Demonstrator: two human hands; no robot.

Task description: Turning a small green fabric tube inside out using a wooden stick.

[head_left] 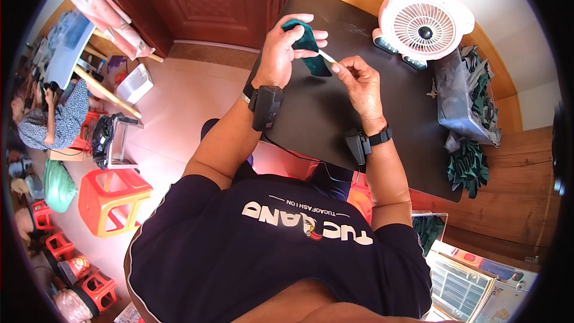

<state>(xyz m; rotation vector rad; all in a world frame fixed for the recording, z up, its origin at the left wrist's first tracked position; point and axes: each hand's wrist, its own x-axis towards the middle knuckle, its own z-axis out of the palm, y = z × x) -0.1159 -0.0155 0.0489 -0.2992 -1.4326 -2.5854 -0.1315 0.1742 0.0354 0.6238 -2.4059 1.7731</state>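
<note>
My left hand (280,51) is raised over the table's far left part, holding a dark green velvety strip of cloth (306,38) between thumb and fingers. The strip's lower end hangs down below the fingers. My right hand (360,81) pinches a thin white stick-like piece (327,56) between thumb and forefinger. The far tip of that piece meets the green cloth; whether it goes inside cannot be made out. Both hands are above the dark tabletop (371,113).
A pink fan (426,27) stands at the table's far right. Beside it, a clear plastic bin (455,104) holds grey and green cloth pieces, with a green bundle (468,164) nearer me. Leftward are a red stool (110,200), a green bag (60,185) and another person (57,119).
</note>
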